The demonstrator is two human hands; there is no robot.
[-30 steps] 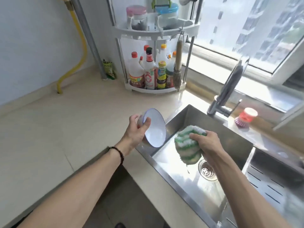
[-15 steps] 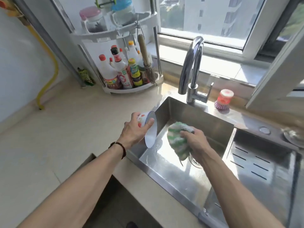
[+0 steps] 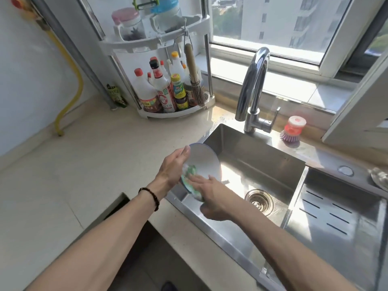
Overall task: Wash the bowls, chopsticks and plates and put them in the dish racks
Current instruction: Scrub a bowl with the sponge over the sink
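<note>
Bowl (image 3: 206, 162) held tilted over sink (image 3: 252, 156) left edge, gripped at rim by L hand (image 3: 173, 169). Green sponge (image 3: 190, 175) pressed inside bowl by R hand (image 3: 212, 198). Tap (image 3: 253, 91) behind.

Bowl (image 3: 206, 162) — white, blue rim, centre frame. Cloth (image 3: 190, 172) — green-and-white stripes. Tabletop (image 3: 88, 164) — pale cream. Sink (image 3: 262, 164) — silver steel. Dish brush (image 3: 292, 131), right — red top, purple bristles. Hose (image 3: 69, 80), left — yellow.

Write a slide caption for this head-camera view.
Left hand tilts a white bowl over the sink while right hand scrubs inside it.
</note>
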